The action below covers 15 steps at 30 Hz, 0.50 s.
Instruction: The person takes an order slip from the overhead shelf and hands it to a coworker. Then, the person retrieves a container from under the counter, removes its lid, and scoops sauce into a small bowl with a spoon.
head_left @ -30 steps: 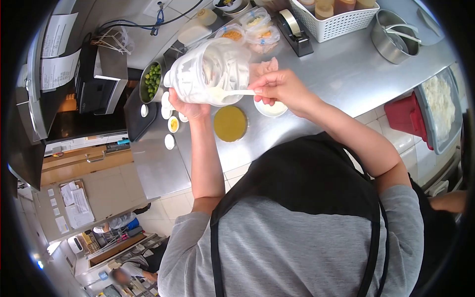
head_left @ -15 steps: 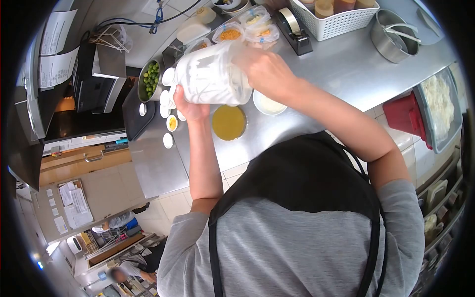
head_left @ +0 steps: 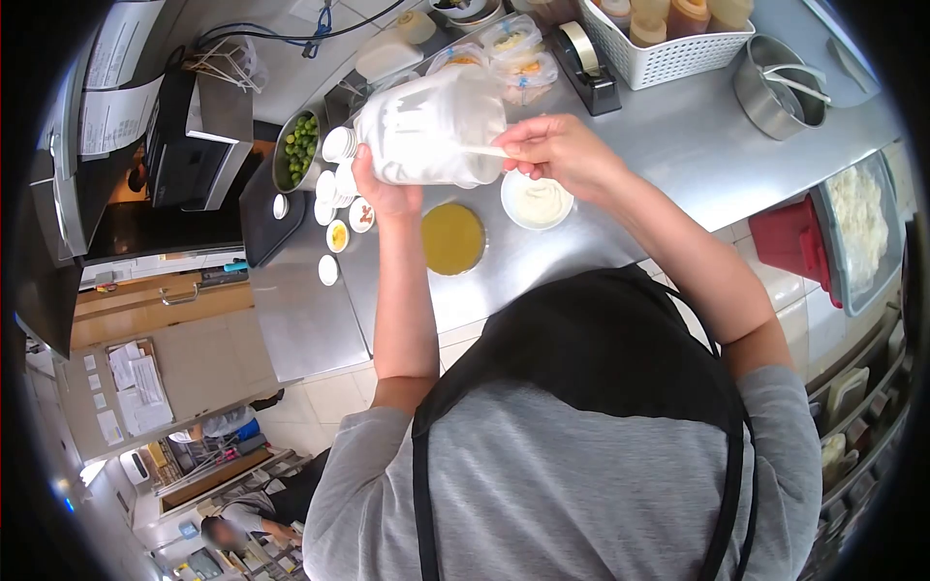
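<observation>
My left hand (head_left: 390, 194) grips a clear plastic container (head_left: 426, 121) from its near side, tipped on its side above the counter. White creamy residue coats its inner wall. The mouth faces right, towards my right hand (head_left: 567, 155), which is closed around the pale handle of a spatula (head_left: 491, 151); the far end is inside the container and hard to make out. Below my right hand stands a white bowl (head_left: 511, 204) with white cream (head_left: 542, 202) in it. A flat, round, mustard-yellow disc (head_left: 452, 239) lies on the counter beneath the container.
Several small white cups (head_left: 329, 270) stand left of the container, some with food inside. Behind them is a metal pot of green limes (head_left: 300, 150). At the back are bagged ingredients (head_left: 523, 73), a tape dispenser (head_left: 586, 63) and a white basket (head_left: 678, 60). A metal pot (head_left: 775, 87) sits far right.
My right hand has moved right and down from the container's mouth, so the spatula handle now shows. The container has shifted slightly up, and more of the cream bowl is visible.
</observation>
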Motion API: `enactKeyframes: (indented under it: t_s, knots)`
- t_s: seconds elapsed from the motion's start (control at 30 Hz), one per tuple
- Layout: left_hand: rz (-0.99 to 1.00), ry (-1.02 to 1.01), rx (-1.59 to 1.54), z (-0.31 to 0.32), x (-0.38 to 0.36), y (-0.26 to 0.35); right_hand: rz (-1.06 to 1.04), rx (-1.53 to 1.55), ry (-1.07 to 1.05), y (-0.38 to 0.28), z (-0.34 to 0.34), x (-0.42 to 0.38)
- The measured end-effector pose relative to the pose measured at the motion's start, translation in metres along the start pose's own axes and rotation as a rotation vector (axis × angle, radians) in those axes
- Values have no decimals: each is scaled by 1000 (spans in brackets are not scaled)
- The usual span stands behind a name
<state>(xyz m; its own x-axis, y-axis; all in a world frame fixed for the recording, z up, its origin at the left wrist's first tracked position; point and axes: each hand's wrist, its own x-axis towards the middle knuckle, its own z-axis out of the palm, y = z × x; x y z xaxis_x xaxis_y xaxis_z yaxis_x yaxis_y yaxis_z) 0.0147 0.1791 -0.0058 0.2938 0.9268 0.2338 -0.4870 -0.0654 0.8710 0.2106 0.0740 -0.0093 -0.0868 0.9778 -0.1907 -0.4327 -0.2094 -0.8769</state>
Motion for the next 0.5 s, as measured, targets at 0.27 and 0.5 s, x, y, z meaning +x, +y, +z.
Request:
enactKeyframes:
  t_s: [0.27,0.5]
  knots:
    - [15,77,-25,-44,-3,1,-107,-6,43,-1,-21,-21]
    - [33,142,-25,-76,-29,16,-570,-632,374,14,-38,-66]
